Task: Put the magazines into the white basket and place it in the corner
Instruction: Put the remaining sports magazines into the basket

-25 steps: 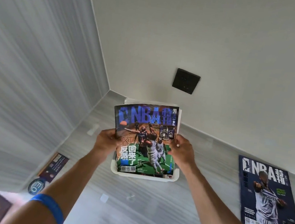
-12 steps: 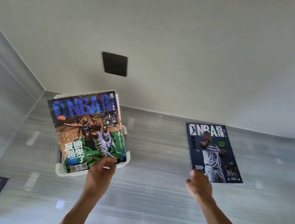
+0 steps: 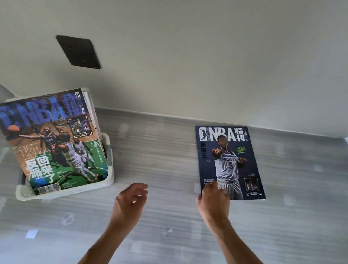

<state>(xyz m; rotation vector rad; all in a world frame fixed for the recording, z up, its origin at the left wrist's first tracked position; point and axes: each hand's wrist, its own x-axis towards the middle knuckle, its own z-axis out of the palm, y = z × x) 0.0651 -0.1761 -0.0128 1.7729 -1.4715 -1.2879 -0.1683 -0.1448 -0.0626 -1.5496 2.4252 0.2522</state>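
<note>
**Right hand on the floor magazine**

The right hand is pressing its fingertips onto the near corner of the dark magazine lying flat on the grey floor — whether it is gripping, I cannot tell. The left hand is hovering loosely curled, holding nothing. The colourful magazine is standing in the white basket — near the wall.
</note>
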